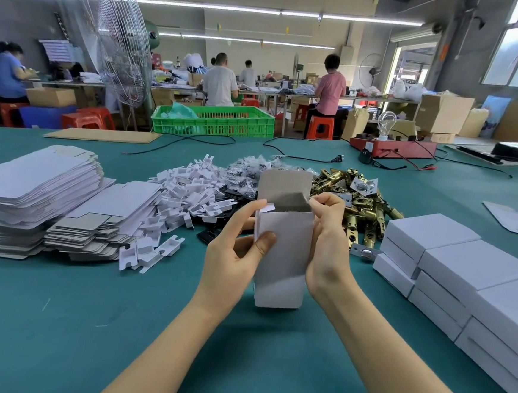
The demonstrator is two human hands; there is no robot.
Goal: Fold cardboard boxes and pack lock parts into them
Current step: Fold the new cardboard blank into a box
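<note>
A white cardboard box (282, 254) stands upright between my hands above the green table (86, 322), its top flap raised and its mouth open. My left hand (235, 244) grips its left side, thumb on the front face. My right hand (326, 232) holds the right side and pinches the small right flap at the top. Behind the box lie brass lock latches (365, 204), small bagged parts (247, 170) and white plastic inserts (190, 187).
Stacks of flat box blanks (40, 197) sit at the left. Closed white boxes (462, 274) are piled at the right. A red tester with a bulb (392, 144) and cables lie at the far edge. People work at benches behind.
</note>
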